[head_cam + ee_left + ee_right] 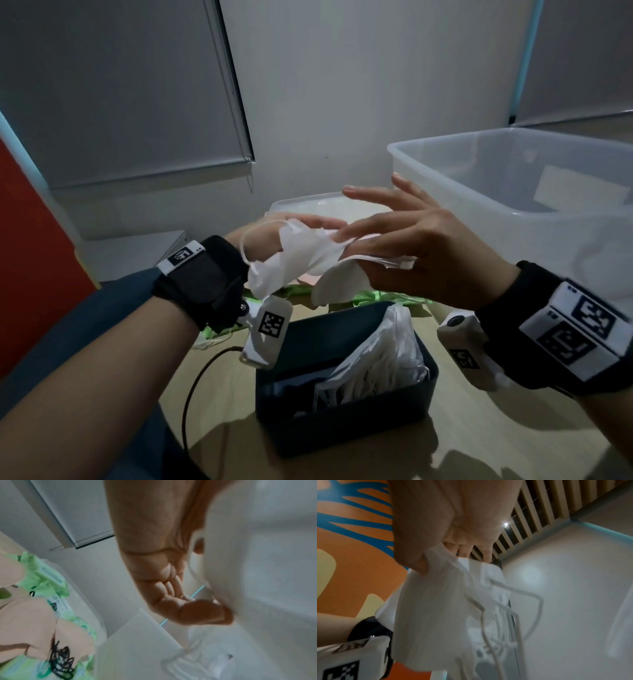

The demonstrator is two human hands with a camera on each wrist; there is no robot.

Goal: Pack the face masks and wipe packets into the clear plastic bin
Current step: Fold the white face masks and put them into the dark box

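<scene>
Several white face masks [308,260] hang bunched between our two hands, raised above the table, their ear loops dangling loose on the left side. Our right hand [421,253] pinches the stack between thumb and lower fingers while its index and middle fingers stretch out straight; this grip looks meant to keep the limp, slippery layers squared up as one bundle. Our left hand [274,236] supports the far side of the bunch, its fingers half hidden by fabric and an ear loop draped across it, so we cannot tell whether it grips or only steadies. We judge the masks are being gathered for the carry across to the clear plastic bin [513,178], which stands at the table's far right corner, open-topped, close beside our right hand, with something pale lying low inside it. Directly beneath the masks, along the table's far edge, lie green wipe packets [370,296], not yet packed. Nearer us, toward the middle of the table, sits a dark box [346,421] holding a crumpled clear bag with more white masks in it. A black cable [195,387] trails over the table's left edge. Behind everything, a pale lid or tray [308,205] rests near the wall
</scene>
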